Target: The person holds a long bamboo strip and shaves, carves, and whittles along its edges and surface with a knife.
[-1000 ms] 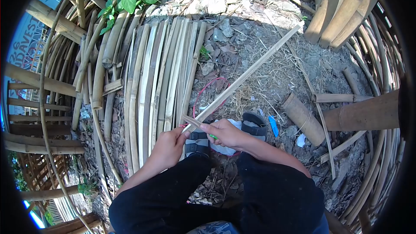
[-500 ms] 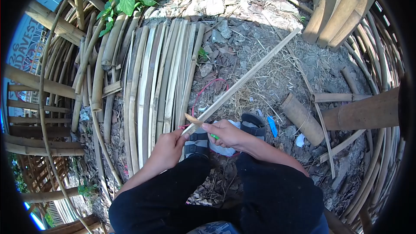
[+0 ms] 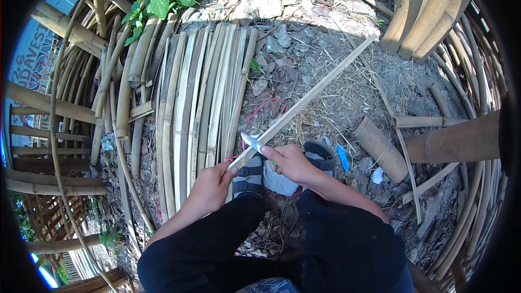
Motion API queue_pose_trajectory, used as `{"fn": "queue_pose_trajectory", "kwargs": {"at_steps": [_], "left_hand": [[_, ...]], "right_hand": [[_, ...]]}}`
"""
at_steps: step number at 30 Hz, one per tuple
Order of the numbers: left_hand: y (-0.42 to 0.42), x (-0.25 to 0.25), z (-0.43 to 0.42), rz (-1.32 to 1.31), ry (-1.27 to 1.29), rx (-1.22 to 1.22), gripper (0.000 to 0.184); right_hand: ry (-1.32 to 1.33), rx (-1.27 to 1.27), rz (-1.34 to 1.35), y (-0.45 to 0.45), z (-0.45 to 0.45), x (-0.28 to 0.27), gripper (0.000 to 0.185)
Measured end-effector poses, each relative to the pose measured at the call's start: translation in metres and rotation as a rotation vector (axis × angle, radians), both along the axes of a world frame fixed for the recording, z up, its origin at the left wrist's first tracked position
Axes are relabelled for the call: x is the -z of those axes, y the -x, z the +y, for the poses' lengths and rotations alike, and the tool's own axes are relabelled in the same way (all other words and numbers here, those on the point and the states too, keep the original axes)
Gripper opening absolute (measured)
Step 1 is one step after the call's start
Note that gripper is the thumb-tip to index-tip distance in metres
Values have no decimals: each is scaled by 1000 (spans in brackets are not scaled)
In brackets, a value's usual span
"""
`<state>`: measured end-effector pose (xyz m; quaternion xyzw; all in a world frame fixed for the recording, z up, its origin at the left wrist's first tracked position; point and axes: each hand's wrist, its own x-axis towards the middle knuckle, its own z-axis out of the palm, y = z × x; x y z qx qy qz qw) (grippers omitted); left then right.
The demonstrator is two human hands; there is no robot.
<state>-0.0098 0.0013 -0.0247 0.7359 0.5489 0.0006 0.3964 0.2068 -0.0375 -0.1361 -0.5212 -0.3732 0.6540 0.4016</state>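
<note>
My left hand (image 3: 213, 184) is closed around the near end of a long bamboo strip (image 3: 315, 93), which slants away to the upper right. In my right hand (image 3: 290, 163) is a knife (image 3: 252, 141) with a bright blade; a bit of its green handle shows at my fingers. The blade lies across the strip, a short way above my left hand. Left of the strip, several split bamboo slats (image 3: 206, 97) lie side by side on the ground. A pink string (image 3: 266, 103) curls on the soil behind the blade.
Sandalled feet (image 3: 247, 180) stand below my hands, with a white bag (image 3: 279, 180) between them. To the right lie a blue scrap (image 3: 342, 158), a white scrap (image 3: 377, 176) and a short bamboo tube (image 3: 381, 149). Thick bamboo poles (image 3: 426, 16) stand at the upper right.
My right hand has moved slightly right and up the strip, and the knife has turned so its blade shows bright. The left hand and the strip have hardly moved.
</note>
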Motion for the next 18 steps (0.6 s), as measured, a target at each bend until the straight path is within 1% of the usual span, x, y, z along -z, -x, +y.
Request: {"fn": "queue_pose_trajectory", "kwargs": {"at_steps": [1,2,3,5,6,8,9,10,11,12,14,16,18], "left_hand": [[3,1,0,0,2,-1,30],[8,4,0,13,-19,11,30],[9,5,0,27,-40,23,30],[7,4,0,23,-27,16,30],[5,3,0,22,-16,11,30],[3,3,0,12,-28,10,31],[1,2,0,-3,-57,12,31],[-1,-1,1,-17,-87,15,31],[-3,-4,2,-17,-88,16,31],[-6,-8,3,30,-53,12,27],[-9,-10,3,79,-10,8,27],[-9,-9,3,73,-73,61,28],[-12,-11,3,84,-62,44,29]], "right_hand": [[18,67,-44,-3,1,0,56],[19,67,-45,-5,1,-2,56],[73,49,9,-7,0,-8,57],[153,-40,66,-6,-3,-9,57],[156,-38,64,-3,-4,-10,57],[176,-162,181,0,-3,-15,57],[181,-179,200,-1,-1,-13,59],[179,-177,199,0,-1,-10,59],[39,-204,104,4,-3,-7,59],[-100,-230,9,7,-3,-4,60],[-105,-222,17,12,-1,-1,60],[-115,-209,24,14,1,-7,60],[39,-201,71,11,4,-17,61]]}}
